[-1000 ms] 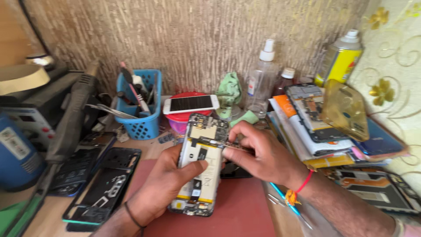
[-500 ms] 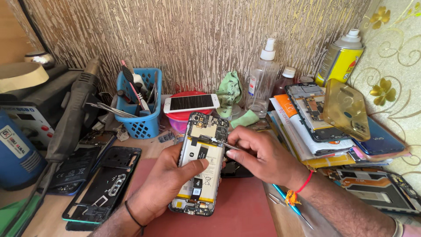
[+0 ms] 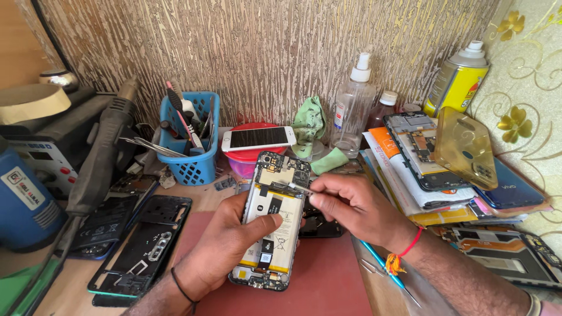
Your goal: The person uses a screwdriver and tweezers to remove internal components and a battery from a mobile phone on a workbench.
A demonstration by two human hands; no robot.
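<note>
My left hand (image 3: 225,248) grips an opened phone (image 3: 272,219) from its left side, thumb pressed on the white battery. The phone's back is off, so its circuit board and battery show. My right hand (image 3: 351,208) pinches thin metal tweezers (image 3: 297,188) whose tip touches the phone just above the battery, near the board. The phone is held tilted over a red mat (image 3: 328,287).
A blue basket of tools (image 3: 193,158) stands behind, next to a white phone on a red bowl (image 3: 257,139). Black phone frames (image 3: 140,246) lie left. A stack of phones and cases (image 3: 445,158), a spray bottle (image 3: 351,111) and a yellow can (image 3: 456,79) sit right.
My right hand has slid the tweezers slightly down and right, from the phone's upper left edge toward the board above the battery. The left hand keeps the same hold.
</note>
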